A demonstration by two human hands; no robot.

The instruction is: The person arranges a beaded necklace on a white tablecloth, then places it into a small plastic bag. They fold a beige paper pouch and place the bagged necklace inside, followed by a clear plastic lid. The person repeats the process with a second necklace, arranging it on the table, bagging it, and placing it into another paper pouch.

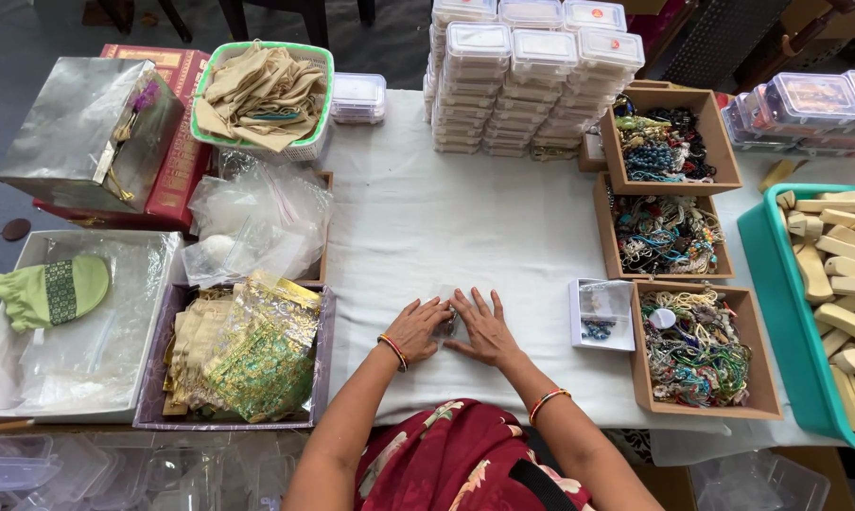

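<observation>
Both hands lie flat, palms down, fingers spread, on the white-clothed table (465, 218). The left hand (416, 328) and right hand (485, 327) press together on a small clear plastic pouch (449, 320) holding dark beads, at the table's near edge; neither is clenched around it. Just right lies an open clear plastic box (603, 313) containing blue beads, beside three brown cardboard trays (706, 405) of mixed bead strings. Stacked clear lidded boxes (532, 76) stand at the far edge. Left: a tray of gold-green fabric pouches (257, 360).
</observation>
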